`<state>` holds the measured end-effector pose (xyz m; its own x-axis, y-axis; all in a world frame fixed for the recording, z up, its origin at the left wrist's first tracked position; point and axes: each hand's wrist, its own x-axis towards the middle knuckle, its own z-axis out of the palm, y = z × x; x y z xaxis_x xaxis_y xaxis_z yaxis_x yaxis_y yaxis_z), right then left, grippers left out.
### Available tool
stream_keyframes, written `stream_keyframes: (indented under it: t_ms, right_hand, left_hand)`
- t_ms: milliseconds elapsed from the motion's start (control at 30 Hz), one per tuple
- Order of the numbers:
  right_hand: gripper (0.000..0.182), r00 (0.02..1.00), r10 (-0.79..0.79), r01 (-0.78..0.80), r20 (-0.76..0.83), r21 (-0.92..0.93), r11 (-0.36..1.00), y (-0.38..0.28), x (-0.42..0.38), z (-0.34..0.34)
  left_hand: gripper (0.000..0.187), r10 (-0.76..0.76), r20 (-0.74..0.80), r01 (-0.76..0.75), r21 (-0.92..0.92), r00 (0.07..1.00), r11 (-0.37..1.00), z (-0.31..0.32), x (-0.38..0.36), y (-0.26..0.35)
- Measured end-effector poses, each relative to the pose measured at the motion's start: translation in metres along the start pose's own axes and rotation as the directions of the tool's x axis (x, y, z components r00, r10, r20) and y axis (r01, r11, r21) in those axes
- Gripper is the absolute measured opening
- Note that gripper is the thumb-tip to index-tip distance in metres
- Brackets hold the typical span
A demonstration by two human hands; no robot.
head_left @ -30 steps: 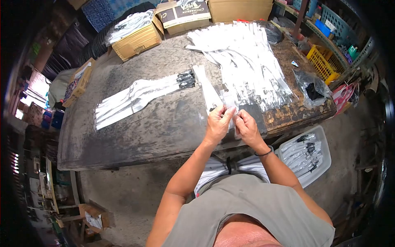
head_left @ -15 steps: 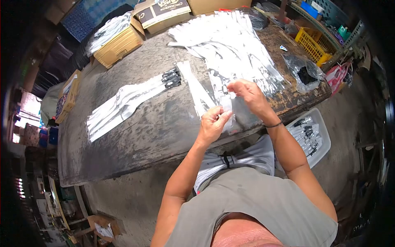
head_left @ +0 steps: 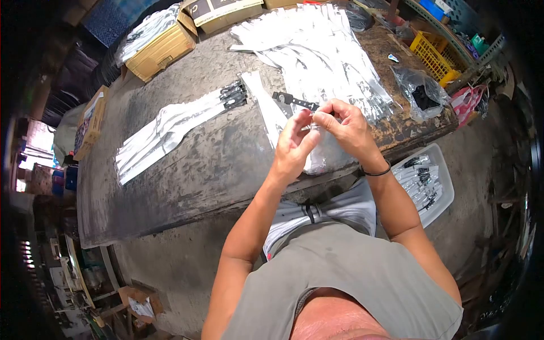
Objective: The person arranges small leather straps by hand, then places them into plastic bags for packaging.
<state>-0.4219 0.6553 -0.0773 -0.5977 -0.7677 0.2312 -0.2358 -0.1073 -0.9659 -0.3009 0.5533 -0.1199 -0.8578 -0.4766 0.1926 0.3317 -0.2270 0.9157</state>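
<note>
We work at a broad, dark-stained surface [head_left: 198,158], with both hands above its near edge. On its far side we have a large pile of white strips [head_left: 323,51], spread flat. To the left of it we find a smaller bundle of white strips [head_left: 170,127], its black ends pointing toward the pile. Below the surface, beside the right leg, we note a pale plastic tub [head_left: 447,187] containing strips with black parts. A clear plastic bag [head_left: 407,85] rests at the right of the pile.

Our right hand [head_left: 348,127] is closed in a pinch, thumb against fingers, on one end of a black strap [head_left: 292,100]. Our left hand [head_left: 296,141] is partly open, thumb and fingers parted, just below the strap; we cannot tell whether it touches it. A narrow white strip [head_left: 256,93] lies between the bundle and the pile, beyond the left hand.

The strap is the smallest item handled. It is raised above the surface, pointing away to the left, with a row of small pale marks or holes along it. We judge it thin and easily twisted. For good control, we should pinch it flat near its end, support its free length with the left fingers, and leave the marks uncovered for checking alignment.
</note>
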Motion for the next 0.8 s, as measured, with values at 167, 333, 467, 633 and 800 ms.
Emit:
stream_keyframes:
  t_ms: [167, 333, 467, 633, 800]
  right_hand:
    - [0.023, 0.986, -0.143, 0.112, -0.085, -0.291, 0.950, 0.009, -0.003, -0.007]
    - [0.029, 0.990, -0.044, 0.010, -0.137, -0.234, 0.972, 0.026, -0.006, -0.013]
    - [0.024, 1.000, 0.029, -0.030, -0.009, -0.161, 0.987, 0.033, -0.008, -0.010]
    - [0.023, 0.995, -0.085, 0.066, -0.061, -0.265, 0.962, 0.019, -0.011, -0.002]
    - [0.030, 0.982, -0.151, 0.097, -0.117, -0.373, 0.923, 0.023, -0.009, -0.002]
  left_hand:
    - [0.027, -0.153, 0.089, 0.161, -0.083, 0.984, 0.984, 0.014, 0.003, -0.004]
    - [0.022, -0.328, 0.061, 0.330, -0.027, 0.943, 0.944, 0.008, -0.002, -0.009]
    - [0.022, -0.333, 0.036, 0.335, -0.054, 0.942, 0.941, 0.007, -0.004, -0.008]
    - [0.023, -0.247, 0.117, 0.240, 0.066, 0.962, 0.968, 0.007, -0.004, -0.008]
    - [0.028, -0.286, 0.133, 0.282, 0.048, 0.949, 0.958, 0.005, -0.008, -0.008]
